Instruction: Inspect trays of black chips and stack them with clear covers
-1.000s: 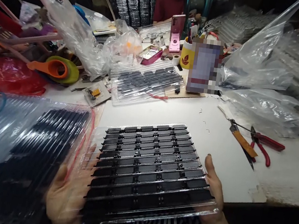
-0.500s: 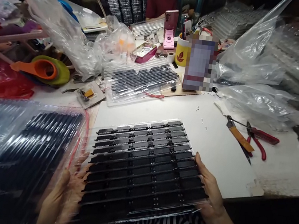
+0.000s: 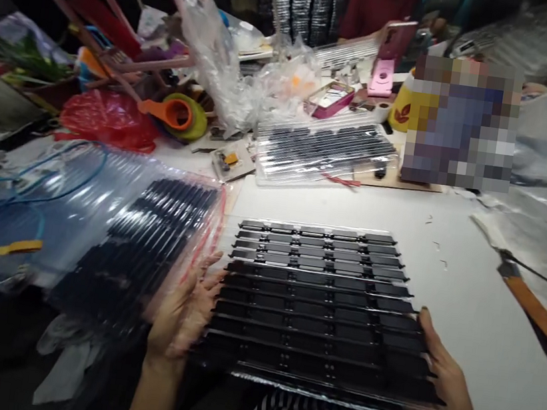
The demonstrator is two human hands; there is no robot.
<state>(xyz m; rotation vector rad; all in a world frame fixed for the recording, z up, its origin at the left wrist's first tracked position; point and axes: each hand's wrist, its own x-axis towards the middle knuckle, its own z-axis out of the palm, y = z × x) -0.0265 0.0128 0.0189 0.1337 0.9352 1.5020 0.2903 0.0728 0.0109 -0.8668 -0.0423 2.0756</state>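
Between the hands (image 3: 453,390): a clear tray (image 3: 323,398).

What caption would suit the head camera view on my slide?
Left hand and right hand holding a clear tray of black parts in rows at a cluttered white table.

A red leaf emblem (image 3: 401,114) marks the side of a yellow mug (image 3: 409,96) standing toward the back of a cluttered white desk (image 3: 452,336), the one printed sign that can be made out. A pixelated patch covers the mug's right side. On the back of a pink phone (image 3: 400,39), propped in a pink stand (image 3: 381,78) nearby, no wording, brand or number is legible.
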